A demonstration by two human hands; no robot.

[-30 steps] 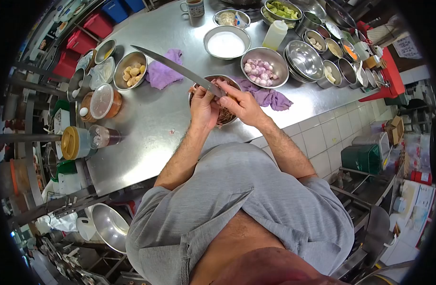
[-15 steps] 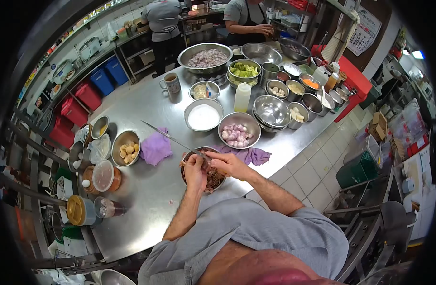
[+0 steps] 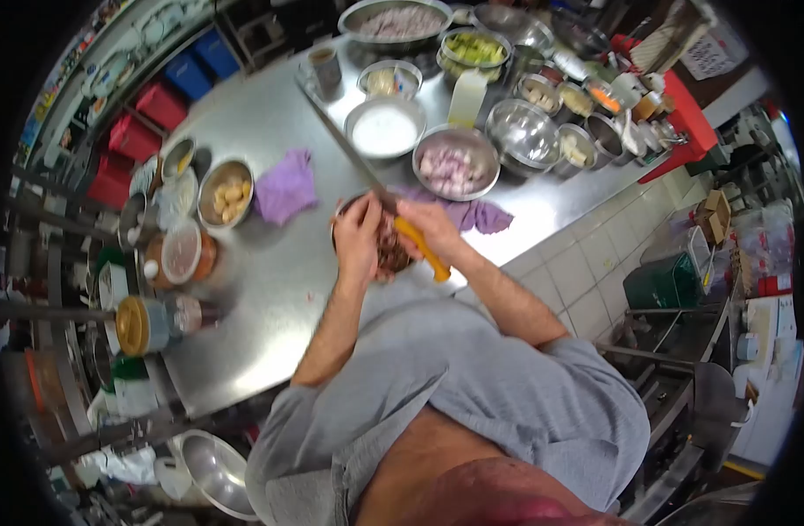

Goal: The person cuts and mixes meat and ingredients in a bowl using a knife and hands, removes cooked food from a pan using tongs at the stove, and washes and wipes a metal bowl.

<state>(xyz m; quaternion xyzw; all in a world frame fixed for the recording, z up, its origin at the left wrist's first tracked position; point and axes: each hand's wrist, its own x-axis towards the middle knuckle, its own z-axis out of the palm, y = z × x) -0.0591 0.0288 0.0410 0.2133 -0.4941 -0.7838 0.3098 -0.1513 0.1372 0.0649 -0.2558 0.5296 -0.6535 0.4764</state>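
Observation:
My right hand (image 3: 432, 230) is closed around the yellow handle of a long knife (image 3: 342, 145), whose blade slants up and left over the table. Close beside it, my left hand (image 3: 358, 232) has its fingers drawn together near the base of the blade. What it pinches, if anything, is hidden. Below both hands sits a bowl of brownish peelings (image 3: 391, 254), partly covered by them. Just beyond stands a metal bowl of pinkish shallots or small onions (image 3: 454, 168), with a purple cloth (image 3: 485, 216) next to it.
On the left lie another purple cloth (image 3: 286, 188), a bowl of peeled yellowish pieces (image 3: 226, 200) and several lidded tubs (image 3: 144, 324). A bowl of white contents (image 3: 384, 128), a squeeze bottle (image 3: 466, 98) and stacked steel bowls (image 3: 523, 136) stand farther back. The table's right edge borders a tiled floor.
The view has tilted downward. My right hand has turned the knife, so its blade points more steeply away and its yellow handle now shows. Both hands stay together over the peelings bowl.

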